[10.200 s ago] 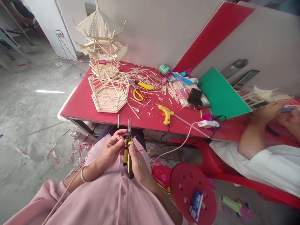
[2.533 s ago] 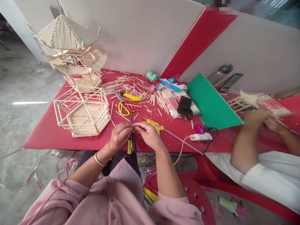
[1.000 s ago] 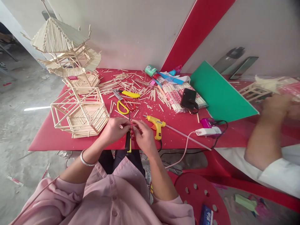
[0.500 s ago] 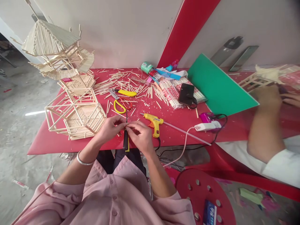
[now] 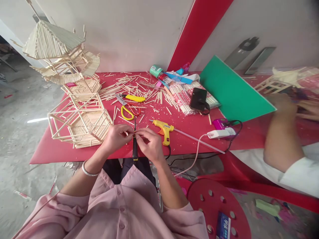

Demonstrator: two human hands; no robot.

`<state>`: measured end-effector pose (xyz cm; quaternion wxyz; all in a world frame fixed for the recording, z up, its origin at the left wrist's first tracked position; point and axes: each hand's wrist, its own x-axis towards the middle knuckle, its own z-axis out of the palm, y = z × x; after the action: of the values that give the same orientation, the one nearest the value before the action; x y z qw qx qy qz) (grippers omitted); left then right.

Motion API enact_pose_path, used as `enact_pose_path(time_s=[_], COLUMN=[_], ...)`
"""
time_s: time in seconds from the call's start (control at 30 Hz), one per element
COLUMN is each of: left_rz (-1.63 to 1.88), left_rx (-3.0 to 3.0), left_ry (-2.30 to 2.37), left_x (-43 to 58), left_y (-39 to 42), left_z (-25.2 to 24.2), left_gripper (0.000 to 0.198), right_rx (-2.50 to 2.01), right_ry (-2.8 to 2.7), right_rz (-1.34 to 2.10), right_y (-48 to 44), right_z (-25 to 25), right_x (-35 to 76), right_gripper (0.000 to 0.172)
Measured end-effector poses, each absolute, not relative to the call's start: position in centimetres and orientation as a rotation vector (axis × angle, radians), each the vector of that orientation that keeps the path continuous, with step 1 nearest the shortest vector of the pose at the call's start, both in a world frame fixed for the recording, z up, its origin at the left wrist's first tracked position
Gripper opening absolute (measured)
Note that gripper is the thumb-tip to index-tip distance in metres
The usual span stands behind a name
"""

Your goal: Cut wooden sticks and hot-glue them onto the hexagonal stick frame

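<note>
My left hand (image 5: 121, 135) and my right hand (image 5: 149, 141) meet fingertip to fingertip above the front of the red table (image 5: 62, 151). Both are closed in a pinch round the middle of a narrow tool with a black-and-yellow handle (image 5: 135, 149). Its thin dark tip points away from me, and its exact kind is unclear. Whether the fingertips also hold something small is hidden. Just beyond lie scissors (image 5: 127, 113) with yellow and red handles and a yellow utility knife (image 5: 134, 98). Right of my right hand rests a yellow glue gun (image 5: 163, 129) with a long glue stick.
A pagoda-like stick model (image 5: 74, 86) stands at the left. Loose sticks (image 5: 124, 86) and bagged sticks (image 5: 180, 98) cover the back. A green board (image 5: 231, 91) leans at right, beside a co-worker's arm (image 5: 281, 132). Cables run from a power strip (image 5: 221, 133); a red stool (image 5: 216, 196) stands below.
The black-and-yellow tool has turned slightly between my fingers, and less yellow shows on its handle. My hands stay almost in place. The co-worker's hands at right have shifted slightly.
</note>
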<state>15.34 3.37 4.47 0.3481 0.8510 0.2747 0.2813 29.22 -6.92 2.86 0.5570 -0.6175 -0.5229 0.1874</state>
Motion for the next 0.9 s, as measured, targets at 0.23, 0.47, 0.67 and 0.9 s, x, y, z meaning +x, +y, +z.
enact_pose_path(time_s=[0.23, 0.47, 0.67, 0.9], left_rz=[1.008, 1.123, 1.154, 1.094], left_rx=[2.492, 2.476, 2.329, 2.095], left_ry=[0.422, 0.589, 0.653, 0.756], left_x=[15.0, 15.0, 15.1, 14.5], left_y=[3.8, 3.2, 2.6, 1.3], left_z=[1.5, 0.5, 1.3, 1.1], left_gripper=[0.012, 0.012, 0.009, 0.012], right_rx=[-1.415, -1.417, -1.525, -1.628], right_ry=[-1.480, -1.512, -1.507, -1.402], right_rz=[0.607, 0.690, 0.488, 0.327], right_y=[-5.2, -4.8, -5.6, -6.5], right_z=[2.3, 2.7, 3.0, 2.5], right_x=[31.8, 32.1, 31.6, 30.4], right_gripper=[0.024, 0.020, 0.015, 0.016])
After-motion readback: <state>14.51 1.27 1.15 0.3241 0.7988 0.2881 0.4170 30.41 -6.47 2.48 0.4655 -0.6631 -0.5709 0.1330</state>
